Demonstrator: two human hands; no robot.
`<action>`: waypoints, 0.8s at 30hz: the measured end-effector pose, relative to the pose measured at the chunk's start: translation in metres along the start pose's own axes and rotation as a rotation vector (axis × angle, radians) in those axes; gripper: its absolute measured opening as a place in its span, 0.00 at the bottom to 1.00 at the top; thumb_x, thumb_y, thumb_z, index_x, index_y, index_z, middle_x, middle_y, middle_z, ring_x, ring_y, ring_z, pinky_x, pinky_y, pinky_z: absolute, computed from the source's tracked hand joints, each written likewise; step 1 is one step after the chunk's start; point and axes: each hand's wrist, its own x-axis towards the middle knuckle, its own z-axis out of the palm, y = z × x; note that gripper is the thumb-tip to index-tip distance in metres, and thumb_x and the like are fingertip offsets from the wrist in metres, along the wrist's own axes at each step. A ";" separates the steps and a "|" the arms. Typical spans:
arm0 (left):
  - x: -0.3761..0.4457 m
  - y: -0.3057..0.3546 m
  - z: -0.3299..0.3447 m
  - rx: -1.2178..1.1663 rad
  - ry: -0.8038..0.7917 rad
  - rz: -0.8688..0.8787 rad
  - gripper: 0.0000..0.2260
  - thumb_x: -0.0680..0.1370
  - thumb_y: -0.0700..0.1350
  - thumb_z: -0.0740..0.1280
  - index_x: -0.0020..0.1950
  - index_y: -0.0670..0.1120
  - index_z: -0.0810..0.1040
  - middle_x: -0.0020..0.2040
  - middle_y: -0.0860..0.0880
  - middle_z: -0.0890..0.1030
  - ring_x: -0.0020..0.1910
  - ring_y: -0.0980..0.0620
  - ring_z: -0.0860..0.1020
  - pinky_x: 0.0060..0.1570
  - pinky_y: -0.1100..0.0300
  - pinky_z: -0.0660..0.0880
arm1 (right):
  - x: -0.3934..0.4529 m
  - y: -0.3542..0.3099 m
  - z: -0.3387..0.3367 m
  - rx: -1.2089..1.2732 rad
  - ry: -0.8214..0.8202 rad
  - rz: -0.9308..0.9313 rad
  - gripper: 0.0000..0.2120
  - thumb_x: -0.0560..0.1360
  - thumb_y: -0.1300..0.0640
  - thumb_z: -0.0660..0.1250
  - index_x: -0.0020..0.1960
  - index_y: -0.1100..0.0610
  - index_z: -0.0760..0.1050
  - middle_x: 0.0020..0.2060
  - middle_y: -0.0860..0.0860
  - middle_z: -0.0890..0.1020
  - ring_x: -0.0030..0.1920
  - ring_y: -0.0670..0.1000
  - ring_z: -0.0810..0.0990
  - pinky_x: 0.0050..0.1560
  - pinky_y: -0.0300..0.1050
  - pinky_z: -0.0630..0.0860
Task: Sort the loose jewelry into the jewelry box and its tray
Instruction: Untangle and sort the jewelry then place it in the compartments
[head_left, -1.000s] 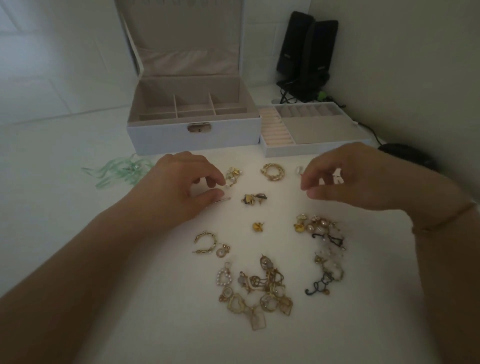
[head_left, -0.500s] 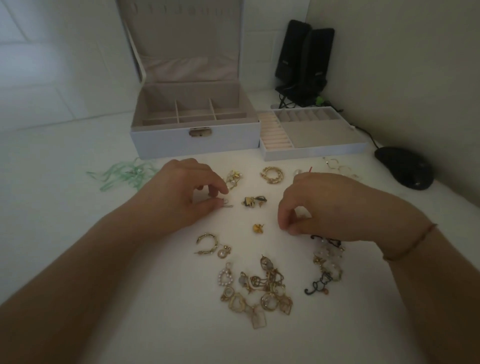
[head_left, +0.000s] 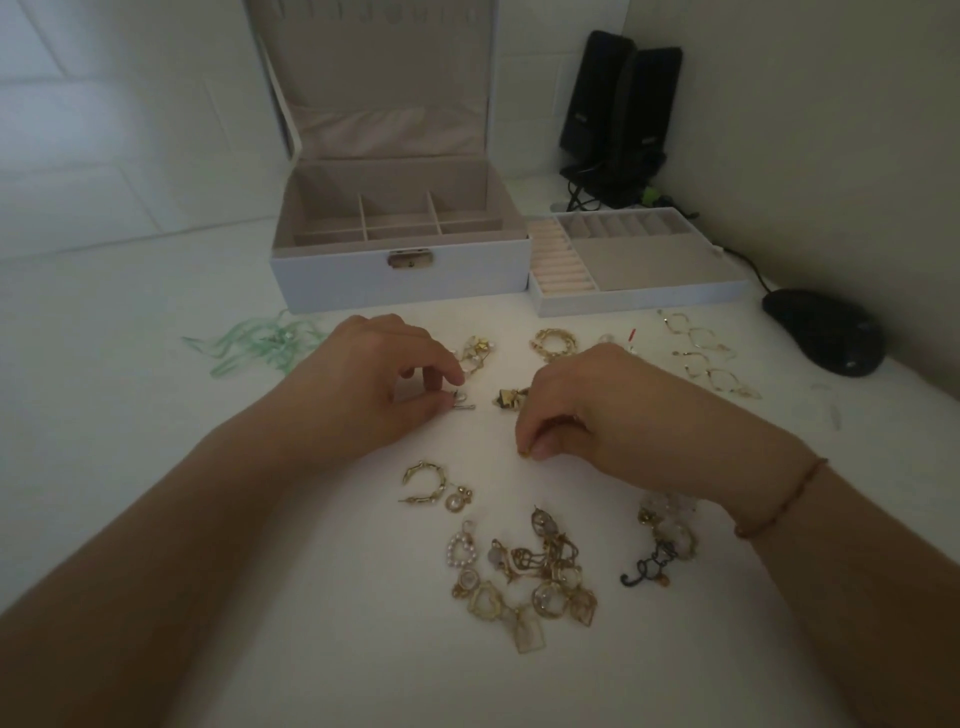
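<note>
Here both hands' fingers pinch: left hand (head_left: 371, 384) a silver earring (head_left: 462, 402), right hand (head_left: 587, 410) a gold stud (head_left: 524, 454).

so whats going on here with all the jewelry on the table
A person is sorting loose jewelry on a white table. The left hand pinches a small silver earring; the right hand pinches a tiny gold stud. The open white jewelry box and its beige-lined tray show nothing inside, and most pieces lie loose, including a tangled gold pile.
</note>
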 end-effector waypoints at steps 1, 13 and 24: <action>0.000 0.000 0.000 -0.005 0.001 -0.003 0.11 0.74 0.56 0.67 0.50 0.54 0.84 0.42 0.59 0.82 0.42 0.60 0.77 0.45 0.53 0.77 | -0.003 0.004 -0.006 0.019 0.044 0.011 0.05 0.72 0.60 0.71 0.46 0.51 0.84 0.41 0.43 0.83 0.41 0.39 0.79 0.48 0.27 0.71; 0.000 0.003 -0.001 -0.015 -0.011 -0.019 0.13 0.74 0.58 0.66 0.51 0.54 0.84 0.43 0.60 0.82 0.42 0.61 0.77 0.46 0.55 0.77 | -0.004 0.052 -0.007 0.082 0.185 0.150 0.08 0.69 0.64 0.74 0.42 0.50 0.83 0.37 0.43 0.83 0.37 0.37 0.80 0.44 0.24 0.72; -0.007 0.017 -0.024 -0.029 -0.125 0.129 0.09 0.73 0.57 0.69 0.47 0.55 0.84 0.37 0.59 0.77 0.42 0.55 0.76 0.48 0.49 0.76 | -0.048 0.028 -0.049 0.026 0.196 0.139 0.03 0.68 0.48 0.72 0.42 0.43 0.80 0.35 0.42 0.80 0.36 0.46 0.76 0.37 0.37 0.72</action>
